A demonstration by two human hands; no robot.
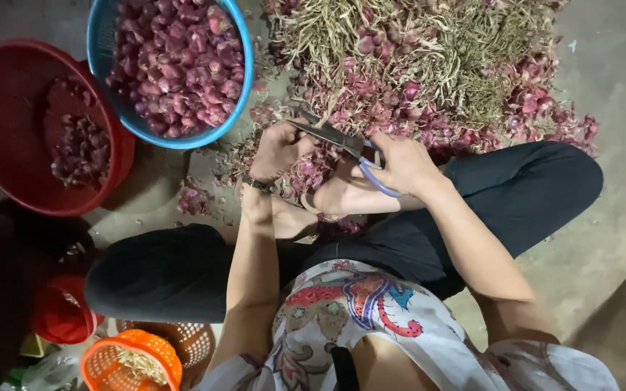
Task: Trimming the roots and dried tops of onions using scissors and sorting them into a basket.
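Note:
I sit cross-legged on the floor. My right hand (398,164) grips scissors (338,137) with blue handles, the blades pointing left toward my left hand (278,148). That hand is curled around a shallot, mostly hidden by the fingers, right at the blade tips. A big heap of red shallots with dry stalks (429,65) lies just beyond both hands. A blue basket (244,80) full of trimmed shallots stands to the upper left.
A red basin (9,108) with shallot scraps sits at far left. Peels litter the floor (197,199) near my knee. Small orange baskets (135,358) and a red container (59,311) stand at lower left. Bare concrete (617,87) lies at right.

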